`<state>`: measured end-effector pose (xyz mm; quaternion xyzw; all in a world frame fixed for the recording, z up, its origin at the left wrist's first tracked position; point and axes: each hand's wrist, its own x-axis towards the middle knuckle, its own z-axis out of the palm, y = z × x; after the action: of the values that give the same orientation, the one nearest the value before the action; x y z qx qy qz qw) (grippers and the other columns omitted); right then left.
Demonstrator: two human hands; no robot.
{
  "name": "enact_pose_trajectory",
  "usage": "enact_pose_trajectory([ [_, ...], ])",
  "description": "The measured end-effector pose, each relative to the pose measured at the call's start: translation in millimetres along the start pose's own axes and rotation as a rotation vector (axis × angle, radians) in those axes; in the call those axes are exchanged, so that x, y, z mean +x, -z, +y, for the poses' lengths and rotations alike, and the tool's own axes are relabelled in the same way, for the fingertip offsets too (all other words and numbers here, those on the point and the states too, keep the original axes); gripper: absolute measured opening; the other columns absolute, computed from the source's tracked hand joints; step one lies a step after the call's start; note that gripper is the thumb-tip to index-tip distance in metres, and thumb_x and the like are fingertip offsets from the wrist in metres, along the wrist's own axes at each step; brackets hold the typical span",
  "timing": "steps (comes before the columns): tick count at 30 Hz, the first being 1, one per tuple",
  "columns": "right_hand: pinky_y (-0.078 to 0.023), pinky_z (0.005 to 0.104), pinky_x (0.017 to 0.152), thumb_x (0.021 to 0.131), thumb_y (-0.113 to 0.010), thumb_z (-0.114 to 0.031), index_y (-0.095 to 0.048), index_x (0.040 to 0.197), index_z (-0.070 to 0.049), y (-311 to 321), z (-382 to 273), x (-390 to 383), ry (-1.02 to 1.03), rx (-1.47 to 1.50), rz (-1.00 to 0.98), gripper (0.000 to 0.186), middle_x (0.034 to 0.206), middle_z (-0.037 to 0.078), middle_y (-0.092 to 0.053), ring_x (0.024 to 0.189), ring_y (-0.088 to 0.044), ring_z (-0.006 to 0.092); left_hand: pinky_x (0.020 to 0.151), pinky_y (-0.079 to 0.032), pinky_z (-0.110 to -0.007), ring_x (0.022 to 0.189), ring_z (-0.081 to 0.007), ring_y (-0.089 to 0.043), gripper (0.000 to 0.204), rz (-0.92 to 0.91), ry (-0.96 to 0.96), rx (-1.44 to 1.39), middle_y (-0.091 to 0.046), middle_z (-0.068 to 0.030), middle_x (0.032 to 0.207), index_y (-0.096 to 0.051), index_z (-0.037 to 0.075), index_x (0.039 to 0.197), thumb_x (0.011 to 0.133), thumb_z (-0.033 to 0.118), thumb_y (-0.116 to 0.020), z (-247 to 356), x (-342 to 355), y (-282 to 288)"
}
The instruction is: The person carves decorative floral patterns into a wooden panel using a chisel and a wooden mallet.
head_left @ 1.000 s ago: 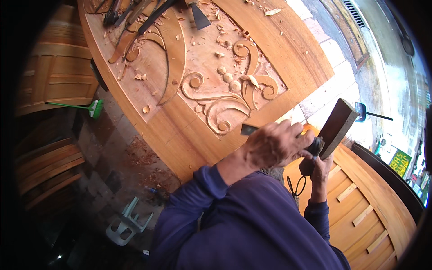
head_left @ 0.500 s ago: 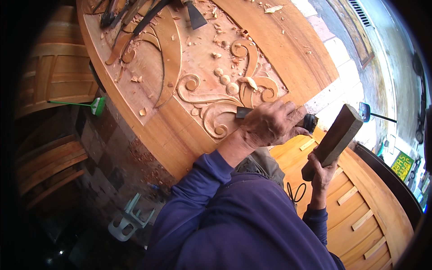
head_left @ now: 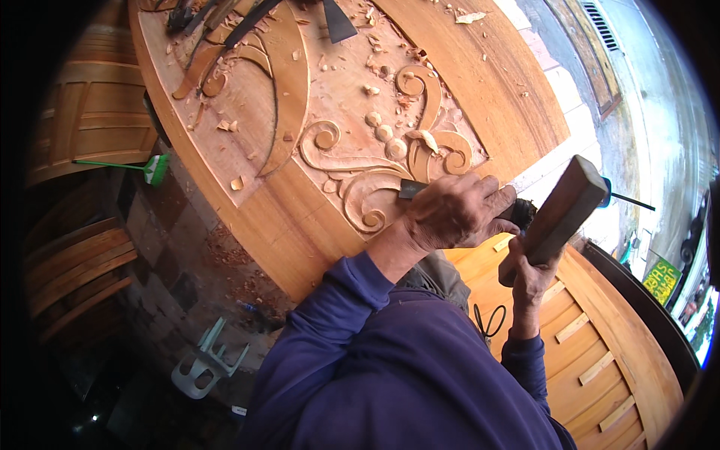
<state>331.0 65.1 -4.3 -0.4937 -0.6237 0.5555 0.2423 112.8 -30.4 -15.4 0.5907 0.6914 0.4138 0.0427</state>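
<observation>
My left hand [head_left: 454,214] is closed around a wood chisel [head_left: 409,189]. Its flat dark blade shows left of my fingers, over the lower scrolls of the carving, and its dark butt end sticks out on the right. Whether the edge touches the wood I cannot tell. In my right hand [head_left: 536,274] is a squared wooden mallet block [head_left: 564,206], held upright and tilted, its upper part close beside the chisel's butt end. Beneath the chisel lies a carved wooden panel [head_left: 300,225] with raised scrolls, leaves and small round beads.
Wood shavings [head_left: 228,126] are scattered over the panel. Several dark tools, one with a flared blade [head_left: 339,22], lie at its far edge. To the left are a green broom [head_left: 156,170] and a pale plastic chair [head_left: 206,364]. Another slatted wooden panel [head_left: 600,367] is at right.
The mallet block has moved left and slightly up, nearer the chisel's butt end. The left hand keeps its hold with little movement; the whole view has shifted slightly.
</observation>
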Motion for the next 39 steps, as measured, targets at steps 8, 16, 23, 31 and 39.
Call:
enact_pose_trajectory([
  [8,-0.053,0.0248,0.073,0.084,-0.078,0.007,-0.040,0.152,-0.008,-6,16,-5,-0.005,0.038,-0.068,0.079,0.103,0.000,-0.063,0.085,-0.062,0.0077,0.063,-0.057,-0.035,0.077,-0.0249,-0.067,0.044,-0.013,0.009,-0.049,-0.060,-0.0065,0.083,-0.069,0.009,0.110,0.090,0.048,-0.073,-1,-1,1],
  [16,-0.055,0.0257,0.078,0.085,-0.078,0.008,-0.042,0.148,-0.008,-7,17,-12,-0.040,0.025,-0.065,0.074,0.105,0.001,-0.064,0.092,-0.064,0.0103,0.061,-0.057,-0.034,0.074,-0.0239,-0.067,0.044,-0.011,-0.011,-0.037,-0.059,-0.0062,0.080,-0.069,0.009,0.108,0.091,0.050,-0.072,-1,-1,6],
  [23,-0.054,0.0263,0.080,0.084,-0.080,0.006,-0.043,0.148,-0.008,-7,16,-6,-0.018,0.086,-0.011,0.075,0.111,0.003,-0.065,0.093,-0.065,0.0109,0.059,-0.056,-0.034,0.073,-0.0233,-0.067,0.048,0.048,-0.040,-0.021,-0.061,-0.0064,0.081,-0.071,0.008,0.112,0.092,0.052,-0.071,-4,-2,4],
  [31,-0.054,0.0271,0.077,0.083,-0.078,0.007,-0.042,0.149,-0.007,-7,21,2,-0.019,0.066,0.017,0.076,0.106,0.003,-0.063,0.091,-0.064,0.0107,0.062,-0.056,-0.037,0.074,-0.0264,-0.068,0.041,0.064,0.025,-0.033,-0.061,-0.0094,0.083,-0.068,0.010,0.105,0.091,0.048,-0.073,-2,2,8],
  [39,-0.055,0.0294,0.077,0.083,-0.075,0.010,-0.039,0.151,-0.008,-13,10,11,-0.042,0.079,-0.004,0.079,0.102,0.004,-0.064,0.088,-0.064,0.0120,0.059,-0.055,-0.037,0.070,-0.0257,-0.067,0.045,0.098,0.071,0.018,-0.062,-0.0080,0.084,-0.069,0.008,0.106,0.090,0.050,-0.074,-4,2,9],
])
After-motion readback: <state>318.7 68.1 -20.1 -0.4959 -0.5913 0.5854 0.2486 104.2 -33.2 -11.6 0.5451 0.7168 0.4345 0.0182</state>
